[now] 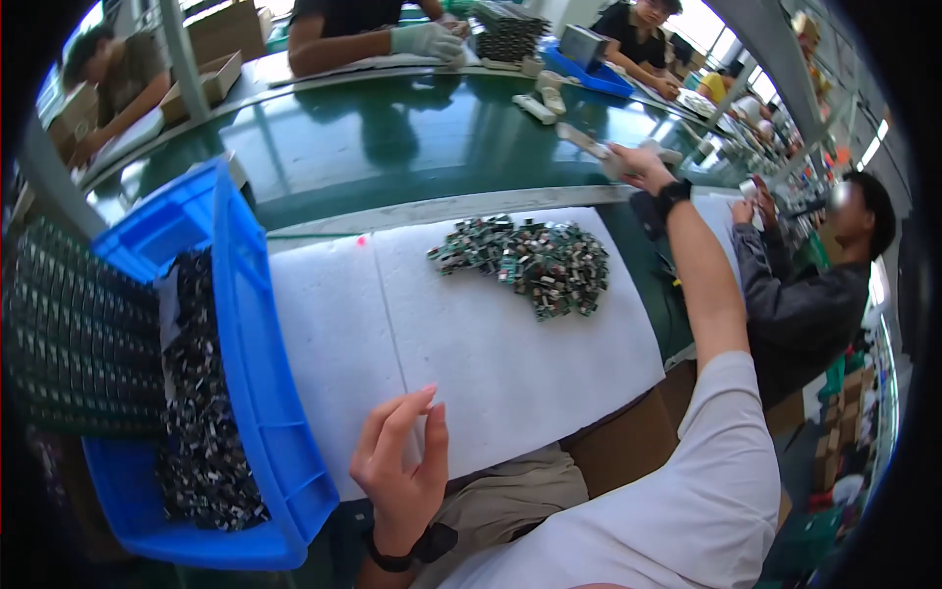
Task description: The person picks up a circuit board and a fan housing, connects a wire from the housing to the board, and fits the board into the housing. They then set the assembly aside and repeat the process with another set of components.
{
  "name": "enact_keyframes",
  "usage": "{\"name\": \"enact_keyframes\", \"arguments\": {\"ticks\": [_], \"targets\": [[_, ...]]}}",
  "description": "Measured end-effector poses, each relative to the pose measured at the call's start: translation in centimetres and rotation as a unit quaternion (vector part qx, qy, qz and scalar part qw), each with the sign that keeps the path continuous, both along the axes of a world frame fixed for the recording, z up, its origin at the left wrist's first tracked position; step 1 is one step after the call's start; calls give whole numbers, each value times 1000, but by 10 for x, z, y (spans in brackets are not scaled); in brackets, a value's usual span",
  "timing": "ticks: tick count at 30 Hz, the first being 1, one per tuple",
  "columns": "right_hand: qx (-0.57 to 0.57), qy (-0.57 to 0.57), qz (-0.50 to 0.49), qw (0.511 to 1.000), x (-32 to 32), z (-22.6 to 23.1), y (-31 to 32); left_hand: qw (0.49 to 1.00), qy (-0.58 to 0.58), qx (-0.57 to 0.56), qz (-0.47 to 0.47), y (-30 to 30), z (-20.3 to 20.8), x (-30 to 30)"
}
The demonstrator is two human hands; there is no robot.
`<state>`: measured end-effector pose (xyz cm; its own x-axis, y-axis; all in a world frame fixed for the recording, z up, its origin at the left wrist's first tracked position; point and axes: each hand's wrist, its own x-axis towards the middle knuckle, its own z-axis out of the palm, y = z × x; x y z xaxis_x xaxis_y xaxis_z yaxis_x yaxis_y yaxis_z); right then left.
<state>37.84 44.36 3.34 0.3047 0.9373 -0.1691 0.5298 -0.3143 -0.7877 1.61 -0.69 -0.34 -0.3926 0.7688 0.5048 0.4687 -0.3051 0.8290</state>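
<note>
My right hand (pixel 643 169) reaches far out to the right over the green conveyor belt. Its fingers close round a long pale plastic piece (pixel 586 142), which points to the left; its exact kind is unclear. Above the near edge of a white foam sheet (pixel 334 324), my left hand (pixel 404 466) hovers with bent fingers apart and nothing between them. A pile of small green circuit boards with metal connectors (pixel 549 260) lies on the far right part of the sheet, well away from my left hand.
At the left stands a blue bin (pixel 260 363) holding many small dark parts (pixel 201 412), beside stacked green circuit board panels (pixel 78 334). Pale plastic pieces (pixel 535 108) rest on the green belt (pixel 392 128). A co-worker (pixel 814 285) sits close on the right; others work across the belt.
</note>
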Motion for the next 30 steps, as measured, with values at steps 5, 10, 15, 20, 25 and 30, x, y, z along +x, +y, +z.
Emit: {"name": "enact_keyframes", "arguments": {"ticks": [5, 10, 15, 20, 25, 30], "targets": [[10, 59, 179, 982, -121, 19, -18, 998, 32, -22, 51, -1, -4, 3], [26, 7, 213, 977, -103, 27, -30, 996, 57, -15, 64, 4, -3, 10], [20, -41, 300, 953, -87, 30, -77, 994, 81, -26, 71, 3, -5, 8], [-10, -73, 438, 896, -60, 46, -143, 994, 93, -26, 54, 1, -3, 10], [13, -152, 509, 847, -59, 53, -193, 993, 94, -27, 61, -1, -5, 12], [28, -139, 503, 853, -62, 49, -199, 993, 97, -21, 59, 0, -9, 8]]}}
